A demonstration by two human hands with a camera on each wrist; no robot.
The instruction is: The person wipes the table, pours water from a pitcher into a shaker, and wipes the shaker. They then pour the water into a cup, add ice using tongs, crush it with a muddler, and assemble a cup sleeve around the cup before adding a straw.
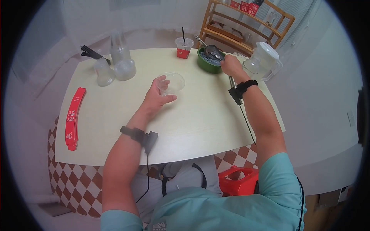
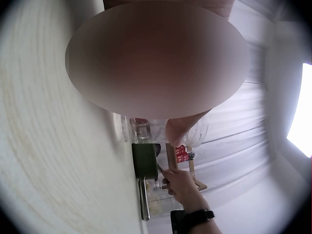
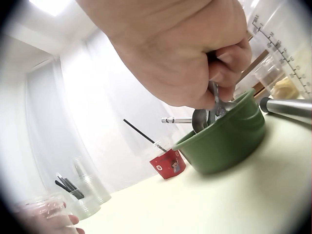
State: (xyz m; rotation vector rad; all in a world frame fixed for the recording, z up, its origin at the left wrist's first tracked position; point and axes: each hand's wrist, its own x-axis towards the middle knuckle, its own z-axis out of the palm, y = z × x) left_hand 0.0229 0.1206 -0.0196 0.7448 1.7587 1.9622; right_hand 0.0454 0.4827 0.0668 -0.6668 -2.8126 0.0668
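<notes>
A clear plastic cup (image 1: 175,81) is held upright in the left hand (image 1: 156,96), fingers behind it and thumb at its near side. In the left wrist view a blurred patch hides most of that hand, with a fingertip (image 2: 177,132) against the clear cup (image 2: 199,130). The right hand (image 1: 232,66) pinches the handle of a metal scoop (image 1: 213,52) over the green bowl (image 1: 210,67). Seen from the right wrist, the right hand (image 3: 195,58) has its fingers curled round the handle above the green bowl (image 3: 222,146). Bluish contents show inside the bowl.
A red-labelled cup (image 1: 183,48) with a black straw stands left of the bowl. A clear pitcher (image 1: 263,59) and a metal rod (image 3: 290,108) are on the right. Stacked clear cups (image 1: 124,65), black straws (image 1: 91,52) and red paper strips (image 1: 73,119) lie left. Behind stands a wooden rack (image 1: 227,36).
</notes>
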